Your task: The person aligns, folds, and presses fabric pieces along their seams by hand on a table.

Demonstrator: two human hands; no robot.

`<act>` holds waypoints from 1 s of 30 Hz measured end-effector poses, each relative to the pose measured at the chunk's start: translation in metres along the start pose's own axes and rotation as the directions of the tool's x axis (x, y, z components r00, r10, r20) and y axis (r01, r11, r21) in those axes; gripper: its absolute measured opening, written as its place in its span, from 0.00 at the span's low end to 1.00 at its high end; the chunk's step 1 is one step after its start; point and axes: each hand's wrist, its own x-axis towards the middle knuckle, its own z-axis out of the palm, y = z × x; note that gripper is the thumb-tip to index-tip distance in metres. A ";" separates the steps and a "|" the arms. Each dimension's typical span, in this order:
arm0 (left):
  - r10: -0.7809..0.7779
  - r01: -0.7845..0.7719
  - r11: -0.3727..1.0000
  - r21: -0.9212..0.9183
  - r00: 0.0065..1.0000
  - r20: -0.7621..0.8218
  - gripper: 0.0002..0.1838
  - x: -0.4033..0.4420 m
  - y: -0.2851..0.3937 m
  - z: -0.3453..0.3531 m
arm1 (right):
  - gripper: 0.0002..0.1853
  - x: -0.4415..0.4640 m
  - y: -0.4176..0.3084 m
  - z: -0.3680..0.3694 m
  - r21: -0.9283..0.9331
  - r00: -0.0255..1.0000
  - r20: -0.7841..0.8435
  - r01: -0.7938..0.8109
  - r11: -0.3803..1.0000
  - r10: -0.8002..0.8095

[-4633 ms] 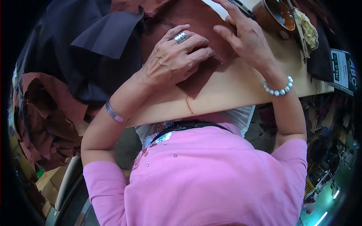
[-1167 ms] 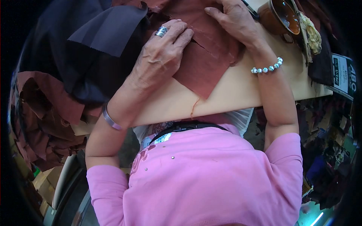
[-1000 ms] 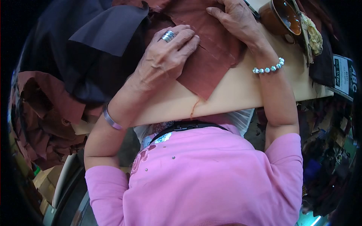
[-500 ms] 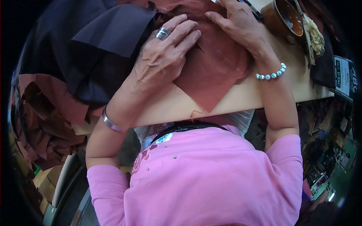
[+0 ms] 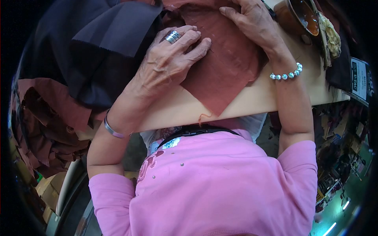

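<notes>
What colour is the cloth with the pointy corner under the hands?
The cloth is plain reddish brown, seen best in the head view.

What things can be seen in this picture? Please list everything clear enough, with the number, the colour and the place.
Table: one, cream, centre
Red-brown cloth: layers uncountable, red-brown, on table
Dark cloth: count unclear, near-black, left
Scraps: many, red-brown, far left
Thread: one, orange, table's near edge
Mug: one, brown, upper right
Crumpled item: one, pale yellow, right of mug
Label: one, mostly white, far right
Boxes: count unclear, brown, lower left
Bangle: one, silver, left of centre
Bracelet: one, white-green beads, right of centre
Shirt: one, pink, bottom centre
Left hand: one, silver-ringed, on red-brown cloth
Right hand: one, bare, at red-brown cloth's upper right
</notes>
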 end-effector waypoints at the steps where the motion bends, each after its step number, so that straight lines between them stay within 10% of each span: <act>1: 0.006 -0.006 1.000 0.002 1.000 0.008 0.25 0.000 0.000 -0.001 | 0.27 0.000 0.000 0.000 -0.017 1.000 -0.005 0.014 1.000 -0.014; 10: -0.183 0.173 0.978 -0.114 0.979 -0.088 0.24 -0.002 0.004 0.007 | 0.28 0.000 0.007 -0.001 -0.031 1.000 -0.019 0.021 0.999 -0.021; 13: -0.147 0.142 0.988 -0.066 0.986 -0.075 0.23 0.000 0.003 0.003 | 0.29 0.005 -0.018 0.000 -0.154 0.988 -0.021 -0.155 0.976 0.154; 16: -0.119 0.116 0.992 -0.052 0.990 -0.070 0.24 0.001 0.003 0.002 | 0.29 0.008 0.005 0.010 -0.088 0.992 -0.079 0.088 0.992 -0.095; 30: -0.045 0.043 0.999 0.019 0.994 0.102 0.28 0.002 0.010 -0.009 | 0.28 0.009 0.018 0.006 -0.089 1.000 0.016 0.012 0.996 -0.011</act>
